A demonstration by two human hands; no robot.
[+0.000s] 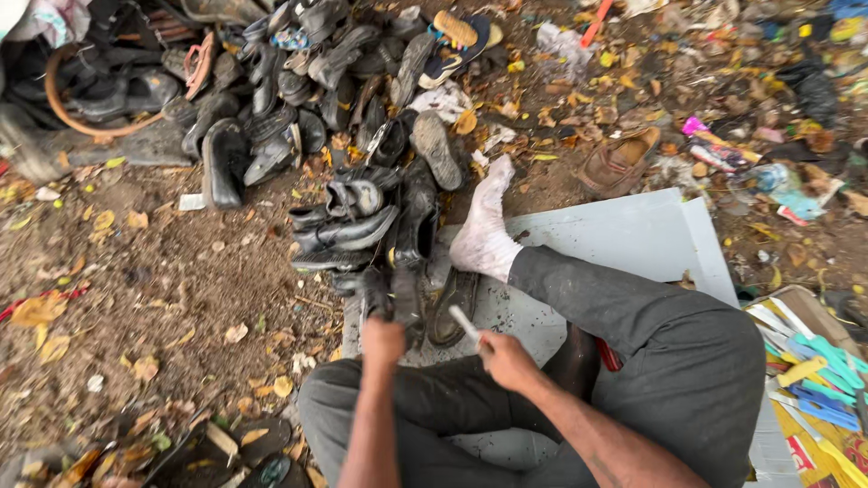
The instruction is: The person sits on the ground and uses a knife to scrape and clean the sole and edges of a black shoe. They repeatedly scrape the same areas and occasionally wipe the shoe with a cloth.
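Gripping a black shoe (398, 303), the left hand (382, 342) may lose it among the pile; the right hand (506, 360), closed on a white stick (464, 323), could slip.

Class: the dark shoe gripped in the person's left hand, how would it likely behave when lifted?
The dark shoe probably keeps its shape: it stands upright under the left hand. Its worn, dusty surface suggests little slipperiness. Likely light, since one hand manages it.
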